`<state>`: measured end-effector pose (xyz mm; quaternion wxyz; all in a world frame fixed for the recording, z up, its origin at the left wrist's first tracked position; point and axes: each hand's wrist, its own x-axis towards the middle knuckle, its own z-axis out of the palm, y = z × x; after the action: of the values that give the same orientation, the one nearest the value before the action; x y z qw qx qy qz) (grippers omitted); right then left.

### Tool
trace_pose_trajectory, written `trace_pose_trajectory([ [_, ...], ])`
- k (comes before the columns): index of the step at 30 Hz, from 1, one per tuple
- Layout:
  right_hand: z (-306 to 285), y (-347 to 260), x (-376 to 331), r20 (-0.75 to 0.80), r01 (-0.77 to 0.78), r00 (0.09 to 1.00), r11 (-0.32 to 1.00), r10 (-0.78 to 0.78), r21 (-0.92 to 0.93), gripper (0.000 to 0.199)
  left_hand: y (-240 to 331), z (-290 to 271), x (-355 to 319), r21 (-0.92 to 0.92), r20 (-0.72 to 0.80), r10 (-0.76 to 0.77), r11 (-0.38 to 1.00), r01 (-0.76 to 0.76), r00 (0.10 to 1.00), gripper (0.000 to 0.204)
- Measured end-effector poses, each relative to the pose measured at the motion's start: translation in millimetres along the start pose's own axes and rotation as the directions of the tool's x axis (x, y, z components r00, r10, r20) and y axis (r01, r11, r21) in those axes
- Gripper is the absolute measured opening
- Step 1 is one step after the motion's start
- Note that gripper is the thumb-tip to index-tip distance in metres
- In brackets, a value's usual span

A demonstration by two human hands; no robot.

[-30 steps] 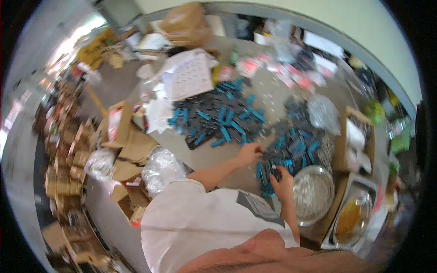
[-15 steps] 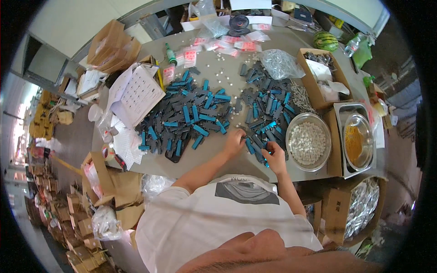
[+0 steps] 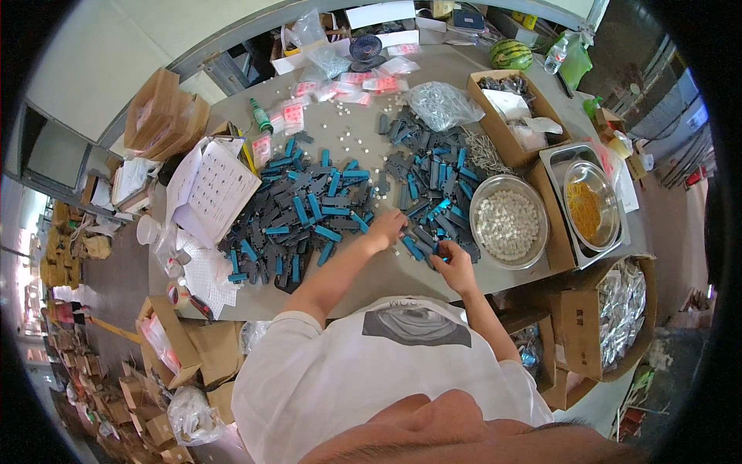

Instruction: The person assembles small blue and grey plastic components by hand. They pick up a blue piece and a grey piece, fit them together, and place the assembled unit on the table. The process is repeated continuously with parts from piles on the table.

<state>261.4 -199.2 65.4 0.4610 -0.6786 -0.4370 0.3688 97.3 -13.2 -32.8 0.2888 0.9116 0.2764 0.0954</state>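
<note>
At the near edge of the right-hand pile of grey and blue plastic parts (image 3: 440,178), my two hands work close together. My left hand (image 3: 385,229) reaches in from the left with its fingers closed at the pile's edge; whatever lies between the fingertips is too small to name. My right hand (image 3: 456,267) is bent in a pinch beside the lowest parts, and its fingertips hide what they grip. A blue-topped part (image 3: 412,247) lies between the hands. A larger heap of the same parts (image 3: 309,205) spreads to the left of my left hand.
A steel bowl of small white pieces (image 3: 508,222) stands right of my right hand. Beyond it, a bowl of yellow bits (image 3: 591,209) sits in a metal tray. Screws (image 3: 485,153), an open carton (image 3: 533,155) and a clear bag (image 3: 442,107) lie behind; papers (image 3: 216,185) stand left.
The whole view has shifted, so the table's things appear further left. Both hands stay at the near edge of the right pile, and the blue piece below my right fingers no longer shows.
</note>
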Motion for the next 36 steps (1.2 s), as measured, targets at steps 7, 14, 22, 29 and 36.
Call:
trace_pose_trajectory([
  [7,-4.7,-15.3,3.2,0.212,-0.370,0.929,0.750,0.302,0.548,0.024,97.8,-73.5,-43.7,-0.187,-0.318,0.165,0.954,-0.233,0.933,0.015],
  [14,11.8,-46.7,4.2,0.305,-0.322,0.944,0.528,0.122,0.786,0.017,145.2,-73.3,-76.2,-0.343,-0.513,0.218,0.835,-0.430,0.830,0.019],
  [22,22.2,-40.1,5.3,0.084,-0.020,0.996,0.879,-0.023,0.477,0.020,148.2,-68.5,-62.1,-0.922,-0.262,-0.478,0.379,-0.072,0.838,0.031],
  [29,32.7,-46.7,-1.2,0.062,-0.038,0.998,0.820,0.004,0.572,0.020,141.8,-59.1,-62.7,-0.890,-0.193,-0.377,0.456,0.000,0.906,0.033],
  [36,35.8,-37.3,-2.3,-0.040,-0.046,0.997,0.942,0.063,0.332,0.024,146.3,-60.3,-65.2,-0.952,-0.176,-0.346,0.298,-0.070,0.922,0.030],
])
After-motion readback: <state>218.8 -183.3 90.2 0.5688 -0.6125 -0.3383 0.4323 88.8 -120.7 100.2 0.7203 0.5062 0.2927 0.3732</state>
